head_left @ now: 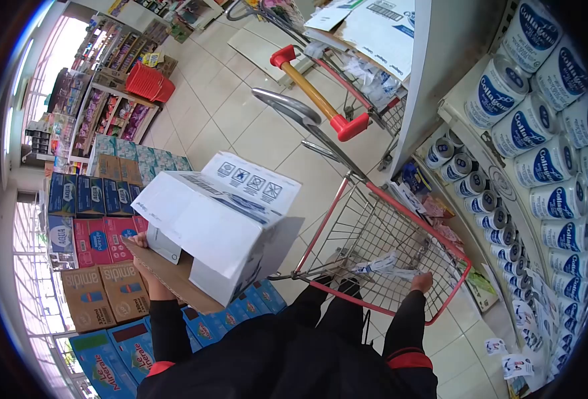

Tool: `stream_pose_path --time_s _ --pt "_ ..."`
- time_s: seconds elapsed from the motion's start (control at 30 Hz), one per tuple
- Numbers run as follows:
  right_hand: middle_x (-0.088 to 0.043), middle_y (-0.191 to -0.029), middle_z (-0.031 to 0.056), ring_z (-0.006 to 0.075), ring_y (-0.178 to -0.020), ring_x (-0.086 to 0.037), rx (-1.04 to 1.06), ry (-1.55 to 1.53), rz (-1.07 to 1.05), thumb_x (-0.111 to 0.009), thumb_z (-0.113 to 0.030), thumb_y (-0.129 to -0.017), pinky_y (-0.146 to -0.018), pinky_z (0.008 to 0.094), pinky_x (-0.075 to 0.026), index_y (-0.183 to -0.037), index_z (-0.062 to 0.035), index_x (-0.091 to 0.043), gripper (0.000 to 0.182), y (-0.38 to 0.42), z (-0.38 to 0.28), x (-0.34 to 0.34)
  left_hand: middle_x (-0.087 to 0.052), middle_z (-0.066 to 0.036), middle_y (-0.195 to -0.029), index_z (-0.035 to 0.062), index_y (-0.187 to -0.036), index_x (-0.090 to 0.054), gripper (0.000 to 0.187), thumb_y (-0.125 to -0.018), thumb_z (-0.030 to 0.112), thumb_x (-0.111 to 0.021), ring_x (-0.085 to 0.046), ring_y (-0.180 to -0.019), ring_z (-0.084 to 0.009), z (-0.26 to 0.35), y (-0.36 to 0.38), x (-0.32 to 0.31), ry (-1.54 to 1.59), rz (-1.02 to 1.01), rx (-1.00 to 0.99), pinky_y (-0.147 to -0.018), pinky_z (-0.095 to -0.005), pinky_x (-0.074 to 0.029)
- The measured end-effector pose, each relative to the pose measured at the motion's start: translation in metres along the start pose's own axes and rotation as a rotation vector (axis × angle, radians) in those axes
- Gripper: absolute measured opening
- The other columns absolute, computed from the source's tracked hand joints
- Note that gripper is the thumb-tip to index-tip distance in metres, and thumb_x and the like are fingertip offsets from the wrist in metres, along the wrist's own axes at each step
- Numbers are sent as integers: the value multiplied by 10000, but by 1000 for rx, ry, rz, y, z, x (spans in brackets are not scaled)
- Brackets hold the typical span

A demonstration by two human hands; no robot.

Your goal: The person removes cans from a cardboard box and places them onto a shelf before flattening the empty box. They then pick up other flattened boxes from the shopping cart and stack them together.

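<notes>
My left hand grips an opened white cardboard box near its brown inner flap; part of the hand is hidden behind the cardboard. The box is tilted, its flaps folded outward, and a row of printed symbols shows on one flap. Over the wire shopping cart, my right hand is closed at the end of a strip of crumpled clear plastic wrap. The plastic stretches from that hand across the cart basket.
Shelves of blue-and-white cans line the right side. Stacked drink cartons stand at left. Behind the first cart's handle, another cart carries flattened white cardboard. Red baskets sit farther back on the tiled floor.
</notes>
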State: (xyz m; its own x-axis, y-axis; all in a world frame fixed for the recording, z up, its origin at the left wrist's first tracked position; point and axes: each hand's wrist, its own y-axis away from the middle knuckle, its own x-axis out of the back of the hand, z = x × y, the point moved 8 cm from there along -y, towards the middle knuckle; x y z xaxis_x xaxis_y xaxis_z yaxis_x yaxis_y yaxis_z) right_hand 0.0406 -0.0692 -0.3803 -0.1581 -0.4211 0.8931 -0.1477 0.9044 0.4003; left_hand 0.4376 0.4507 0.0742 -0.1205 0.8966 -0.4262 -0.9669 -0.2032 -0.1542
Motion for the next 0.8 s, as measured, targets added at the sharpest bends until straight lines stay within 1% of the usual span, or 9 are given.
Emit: stream_pose_path --time_s 0.07,0.2,0.27,0.3,0.4,0.47,0.6,0.73,0.8 --pt "-541 -819 233 362 -772 -539 34 1 -220 -505 -54 -648 -690 381 -442 -716 38 -557 126 1 -5 -5 -302 9 -644 101 -659 -329 217 -863 160 -373 -298 -635 -108 2 2 -18 91 -203 -15 -724 -224 -291" --pt "-493 -949 208 334 -794 -532 202 160 -127 -503 -23 -645 -658 349 -448 -904 21 -525 263 4 -16 0 -327 8 -638 90 -655 -368 224 -862 178 -375 -315 -621 -101 7 18 -62 175 -232 -8 -703 -228 -310" --pt "-501 -940 207 327 -776 -539 295 31 -92 -513 -34 -650 -642 344 -450 -948 17 -501 303 30 -57 51 -377 5 -641 64 -662 -414 244 -861 200 -377 -355 -617 -95 22 33 -57 -377 306 -47 -661 -239 -334" --pt "-508 -931 205 319 -758 -547 380 -98 -76 -524 -44 -655 -625 340 -452 -992 12 -476 346 57 -90 88 -418 1 -649 42 -705 -458 249 -859 222 -383 -390 -612 -86 22 24 -46 -416 74 -138 -603 -232 -346" --pt "-523 -937 140 209 -780 -546 364 -677 -705 -552 -156 -718 -567 282 -465 -1079 -18 -420 409 161 -180 163 -413 13 -651 40 -737 -471 234 -864 215 -382 -368 -591 -61 30 46 -77 -426 126 -218 -547 -198 -322" --pt "-523 -929 104 187 -807 -533 402 -998 -899 -532 -203 -757 -571 284 -465 -1136 -51 -374 437 231 -231 203 -407 -23 -661 37 -694 -431 239 -868 176 -343 -374 -650 -111 44 66 -112 -575 16 -359 -601 -239 -318" --pt "-506 -956 116 187 -858 -505 567 -832 -1221 -579 -263 -736 -672 313 -437 -1143 -16 -322 541 316 -302 239 -390 -83 -658 38 -641 -394 222 -832 135 -338 -373 -707 -217 83 119 -172 -812 -256 -778 -678 -323 -308" --pt "-502 -921 127 202 -807 -519 305 -949 -1103 -679 -334 -627 -616 316 -449 -1032 13 -372 615 321 -313 238 -392 -97 -658 47 -631 -398 187 -795 135 -379 -373 -704 -252 110 153 -183 -784 -388 -961 -707 -363 -306" --pt "-506 -912 136 213 -762 -533 488 -931 -1001 -693 -318 -612 -590 307 -453 -1020 47 -367 637 320 -325 248 -394 -94 -662 50 -631 -399 185 -796 131 -378 -373 -703 -252 119 151 -178 -822 -350 -992 -706 -361 -306"
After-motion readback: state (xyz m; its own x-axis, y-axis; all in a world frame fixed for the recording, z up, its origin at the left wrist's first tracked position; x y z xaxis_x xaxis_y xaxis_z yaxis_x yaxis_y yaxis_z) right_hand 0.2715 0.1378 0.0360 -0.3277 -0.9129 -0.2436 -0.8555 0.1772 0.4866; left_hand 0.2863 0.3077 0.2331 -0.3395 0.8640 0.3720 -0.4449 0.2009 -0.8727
